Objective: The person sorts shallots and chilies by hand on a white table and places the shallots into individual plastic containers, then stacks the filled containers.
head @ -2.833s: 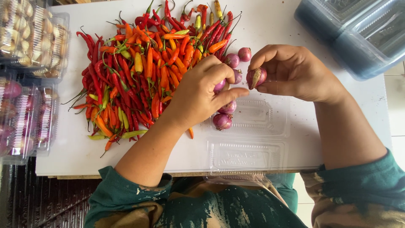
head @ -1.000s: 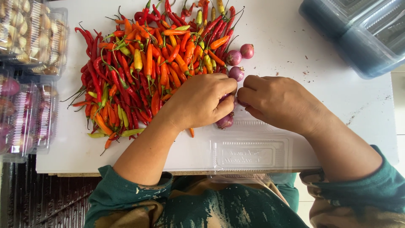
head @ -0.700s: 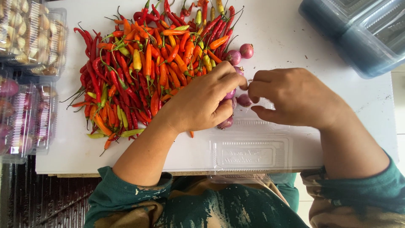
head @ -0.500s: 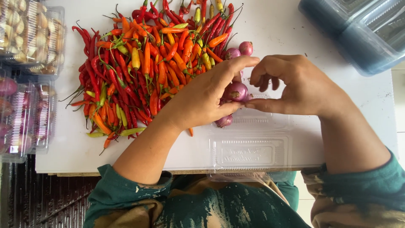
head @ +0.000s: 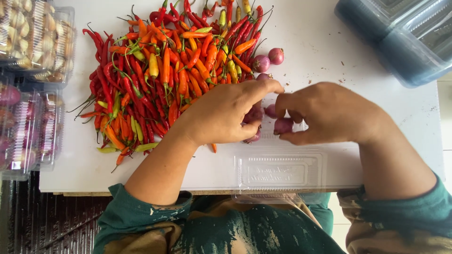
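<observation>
Table: the white table top [head: 329,61] fills most of the view and everything lies on it.
Chili pile: a big heap of red, orange, yellow and green chilies [head: 165,75] lies on the left half of the table, right beside the left hand.
Blue bins: see-through blue tubs [head: 400,37] sit at the top right corner, well apart from the hands.
Packed boxes: clear boxes of garlic [head: 33,33] and of purple shallots [head: 28,131] are stacked at the left edge.
Empty tray: a clear plastic tray [head: 278,171] lies at the near edge of the table, just below both hands.
Left hand: the left hand [head: 226,115] is curled half closed over a few shallots, its first finger stretched out to meet the right hand.
Right hand: the right hand [head: 329,113] is curled too, and pinches a small purple shallot [head: 283,125] between thumb and fingers.
Loose shallots: two more shallots [head: 268,59] lie just above the hands, next to the chili pile, and others [head: 254,136] peek out under the left hand.
</observation>
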